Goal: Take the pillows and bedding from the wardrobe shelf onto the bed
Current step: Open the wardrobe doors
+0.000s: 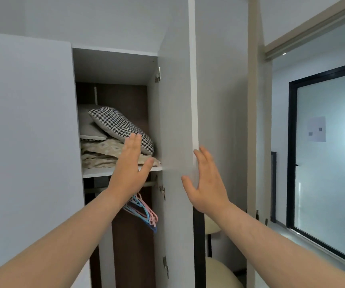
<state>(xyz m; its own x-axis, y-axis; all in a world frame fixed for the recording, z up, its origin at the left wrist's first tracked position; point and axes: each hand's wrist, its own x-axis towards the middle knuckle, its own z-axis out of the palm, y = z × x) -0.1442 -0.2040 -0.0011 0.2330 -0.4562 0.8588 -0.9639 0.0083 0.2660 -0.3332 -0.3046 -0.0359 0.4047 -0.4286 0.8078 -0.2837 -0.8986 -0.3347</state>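
The wardrobe stands open, and the pillows and bedding are all up on its shelf (123,171), none of them in either hand. A black-and-white checked pillow (117,123) lies tilted on top, leaning toward the right side of the compartment. A plain grey pillow (87,127) sits behind and to the left of it. Both rest on a folded stack of beige patterned bedding (101,155), which lies flat on the shelf board. The left hand (129,169) is raised in front of the shelf with its fingers straight and close together and the thumb spread out, holding nothing. Its fingertips overlap the lower corner of the checked pillow and its palm covers the right end of the bedding, though I cannot tell whether it touches either one. The right hand (206,183) is well to the right of the pile, outside the compartment, its fingers spread wide and empty at the front edge of the open wardrobe door (175,104). Whether it presses on that edge I cannot say. Below the shelf, pink and blue hangers (145,212) hang from a rail (96,187) just under the left wrist. A pale round stool (219,274) stands low beyond the door, and a dark-framed frosted glass door (323,163) is on the far right.
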